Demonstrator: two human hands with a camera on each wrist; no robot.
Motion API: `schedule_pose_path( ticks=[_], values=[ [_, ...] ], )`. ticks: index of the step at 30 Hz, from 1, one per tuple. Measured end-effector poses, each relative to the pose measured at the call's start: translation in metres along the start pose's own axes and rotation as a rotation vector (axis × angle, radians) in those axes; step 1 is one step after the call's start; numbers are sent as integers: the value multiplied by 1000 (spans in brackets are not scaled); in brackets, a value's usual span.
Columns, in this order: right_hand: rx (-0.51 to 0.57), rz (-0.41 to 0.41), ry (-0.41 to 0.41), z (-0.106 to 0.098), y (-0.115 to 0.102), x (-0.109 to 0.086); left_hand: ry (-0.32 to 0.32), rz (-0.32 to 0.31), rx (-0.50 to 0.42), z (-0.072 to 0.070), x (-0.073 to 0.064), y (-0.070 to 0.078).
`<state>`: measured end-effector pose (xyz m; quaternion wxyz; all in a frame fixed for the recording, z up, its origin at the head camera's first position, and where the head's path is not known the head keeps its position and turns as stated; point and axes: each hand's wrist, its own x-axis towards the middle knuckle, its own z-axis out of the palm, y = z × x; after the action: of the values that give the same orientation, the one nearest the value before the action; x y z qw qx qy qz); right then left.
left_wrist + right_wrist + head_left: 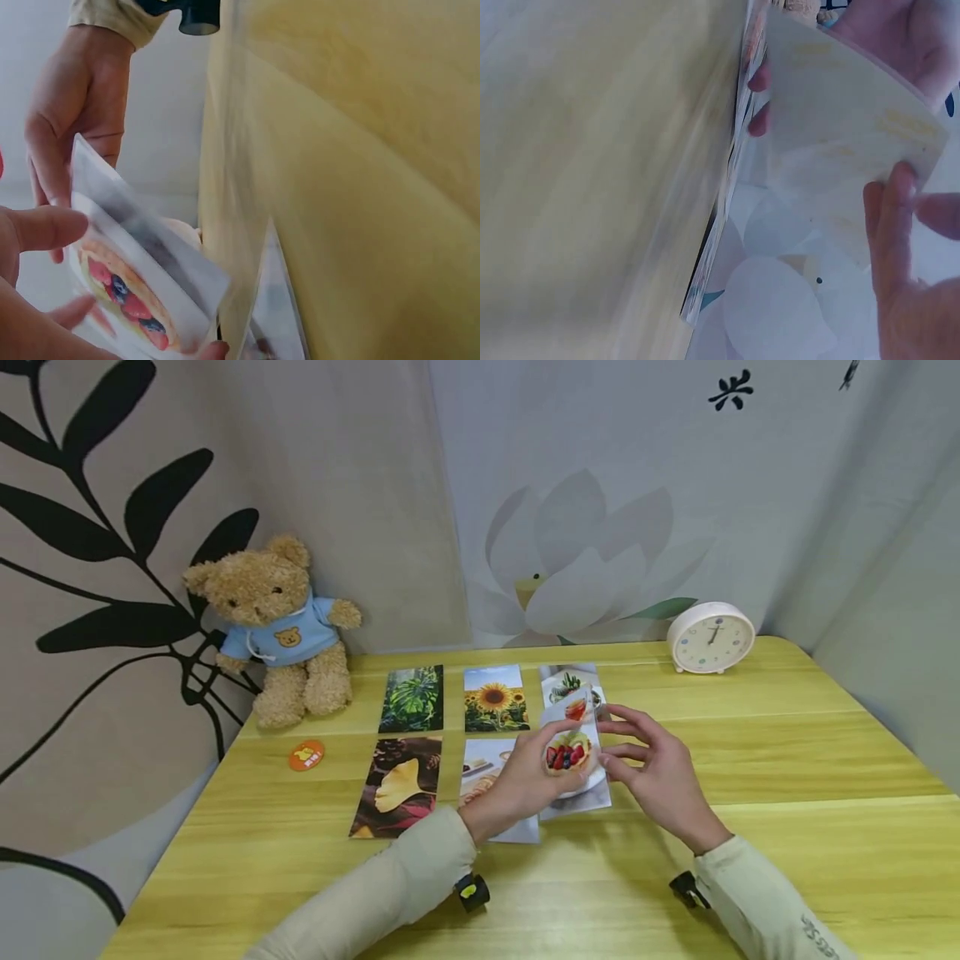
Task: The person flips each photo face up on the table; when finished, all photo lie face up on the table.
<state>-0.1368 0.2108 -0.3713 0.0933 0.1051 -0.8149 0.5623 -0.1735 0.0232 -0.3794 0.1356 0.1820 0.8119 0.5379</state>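
Observation:
My left hand (525, 772) holds a picture card with a berry tart (567, 753) raised over the right-hand column of cards, thumb across its front. In the left wrist view, a second card edge with a grey band (161, 232) fans out beside the tart. My right hand (663, 777) pinches the right edge between thumb and fingers; the right wrist view shows its fingertips against the pale back (832, 127). Beneath the hands lie a potted-plant card (564, 679), a partly covered pale card (581, 806) and a pastry card (517, 832), half hidden by the left wrist.
Further left are a green-leaf card (412, 699), a sunflower card (495, 697) and a yellow-leaf card (396, 787). A round orange sticker (307, 755) lies near a teddy bear (281, 635) in a blue hoodie. A white clock (711, 638) stands at the table's (810, 760) back right.

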Motion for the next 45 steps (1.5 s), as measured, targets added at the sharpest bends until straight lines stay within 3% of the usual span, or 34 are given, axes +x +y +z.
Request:
schedule_pose_path(
  ticks=[6,13,16,24,29,35,41,45],
  values=[
    [-89,15,78,-8,8,0,40,-54,148,2,-4,5],
    [-180,33,125,-17,17,-1,65,15,146,-2,-5,4],
    [-187,48,120,-20,19,-1,68,15,116,-4,-5,3],
    [-183,172,-21,-31,21,-2,73,-70,-90,-9,-4,-4],
    [-143,297,-137,-38,19,-4,32,-96,-165,-15,-5,-8],
    [-155,419,-258,-43,23,-3,-43,-151,-151,-18,-5,-9],
    [-163,440,-318,-40,28,-1,-115,-224,-66,-18,-4,-9],
    [-175,436,-327,-36,30,0,-151,-236,-60,-18,-3,-9]
  ],
)
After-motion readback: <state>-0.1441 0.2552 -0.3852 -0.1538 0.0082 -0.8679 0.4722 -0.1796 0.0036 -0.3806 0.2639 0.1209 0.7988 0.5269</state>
